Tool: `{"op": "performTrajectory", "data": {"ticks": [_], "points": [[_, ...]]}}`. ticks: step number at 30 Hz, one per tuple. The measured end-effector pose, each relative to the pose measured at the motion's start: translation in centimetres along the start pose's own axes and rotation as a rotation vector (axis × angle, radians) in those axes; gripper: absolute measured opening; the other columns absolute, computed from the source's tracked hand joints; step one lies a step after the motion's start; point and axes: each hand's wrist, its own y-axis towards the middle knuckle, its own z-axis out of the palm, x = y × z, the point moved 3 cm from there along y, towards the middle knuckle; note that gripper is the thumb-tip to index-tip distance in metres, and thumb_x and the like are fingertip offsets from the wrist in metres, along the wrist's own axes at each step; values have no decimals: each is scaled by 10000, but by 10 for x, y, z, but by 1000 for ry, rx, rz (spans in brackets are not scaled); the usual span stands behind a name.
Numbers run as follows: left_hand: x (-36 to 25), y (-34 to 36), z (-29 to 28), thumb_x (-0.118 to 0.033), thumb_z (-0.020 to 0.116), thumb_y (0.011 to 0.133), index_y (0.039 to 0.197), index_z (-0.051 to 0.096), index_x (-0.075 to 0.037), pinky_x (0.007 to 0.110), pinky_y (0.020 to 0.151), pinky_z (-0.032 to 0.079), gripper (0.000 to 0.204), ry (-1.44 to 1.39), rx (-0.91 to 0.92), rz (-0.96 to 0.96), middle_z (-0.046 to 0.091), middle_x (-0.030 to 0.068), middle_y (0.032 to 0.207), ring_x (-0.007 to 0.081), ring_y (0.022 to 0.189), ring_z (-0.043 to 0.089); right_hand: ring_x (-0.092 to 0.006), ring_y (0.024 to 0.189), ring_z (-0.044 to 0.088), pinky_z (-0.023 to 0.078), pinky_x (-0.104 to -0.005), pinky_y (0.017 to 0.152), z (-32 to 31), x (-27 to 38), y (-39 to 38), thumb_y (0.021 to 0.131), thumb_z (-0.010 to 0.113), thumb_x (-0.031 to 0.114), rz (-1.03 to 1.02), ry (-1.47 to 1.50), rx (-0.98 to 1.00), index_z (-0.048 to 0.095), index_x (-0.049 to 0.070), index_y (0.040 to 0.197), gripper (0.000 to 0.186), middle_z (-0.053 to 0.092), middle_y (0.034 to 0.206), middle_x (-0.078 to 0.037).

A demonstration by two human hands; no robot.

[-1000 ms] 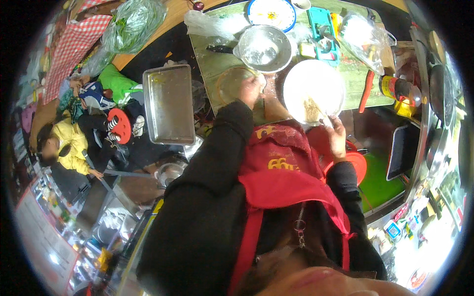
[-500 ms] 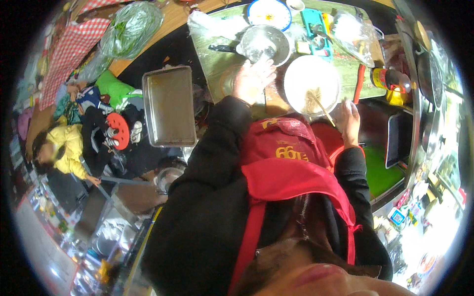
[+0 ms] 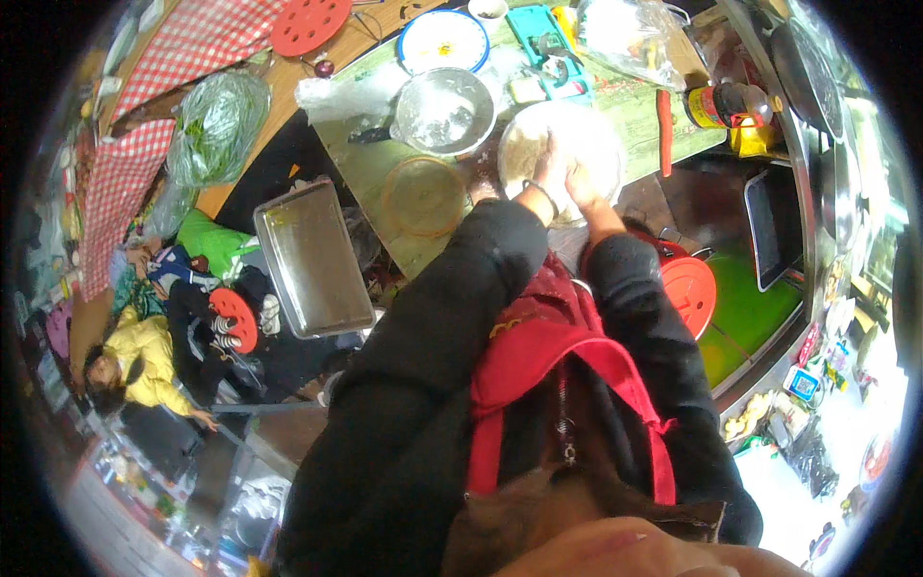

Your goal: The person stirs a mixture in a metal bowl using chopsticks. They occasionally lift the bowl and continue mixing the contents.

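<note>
Both my hands are inside a white bowl (image 3: 522,123) at the table's near side. My left hand (image 3: 550,173) reaches into the pale, floury stuff in it. My right hand (image 3: 587,186) lies close against the left, at the bowl's near part. Glare washes out the fingers of both, so their closure is unclear. A metal pan (image 3: 445,110) dusted white inside stands to the bowl's left, its dark handle pointing left. Nearer me lies a round, clear, rimmed disc (image 3: 423,197), like a lid.
Behind the pan sit a blue-rimmed plate (image 3: 443,42) and a turquoise tray (image 3: 552,56). A red stick (image 3: 664,134) and a bottle (image 3: 734,105) are at the right. A metal baking pan (image 3: 315,262) is at the left, with a person in yellow (image 3: 144,358) beyond.
Both hands have come together into the bowl, the left from beside the pan, the right from the bowl's right side. The thin stick in the bowl no longer shows. The view has shifted.
</note>
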Motion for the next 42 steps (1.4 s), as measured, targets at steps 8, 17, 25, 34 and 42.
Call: {"op": "performTrajectory", "data": {"ticks": [8,17,25,34,42], "points": [[-30,3,7,-412,389,833,1161,434,-57,358,847,393,485,-142,10,83,501,96,1071,222,977,474,-246,1107,434,287,-337,955,-86,-30,39,857,403,347,24,357,-380,441,-14,1175,482,483,1172,-164],[-82,-26,95,-274,425,863,1078,454,-5,312,799,396,345,361,226,399,497,110,995,206,901,491,-268,989,486,361,-370,870,-39,-21,-4,833,472,302,214,442,-270,494,17,1094,388,503,1117,-121],[-35,-34,21,-291,409,820,1180,456,-98,447,990,209,412,1355,191,712,433,191,1193,289,1135,386,-239,978,483,363,-351,869,-90,16,-10,847,449,402,429,1805,16,509,59,1038,397,521,1066,-104],[-68,-121,-177,-183,514,797,1046,500,-14,323,733,453,302,559,-490,757,583,150,907,250,830,577,-310,1209,325,232,-425,1011,-123,88,-17,874,401,216,85,908,354,269,-39,1281,498,331,1300,-206],[277,-281,-417,-508,403,752,911,535,-16,418,622,439,533,-400,-939,478,552,167,890,308,794,553,-309,1120,423,344,-383,948,-33,157,-24,876,396,77,36,526,853,350,-45,1228,376,411,1231,-196]]}}
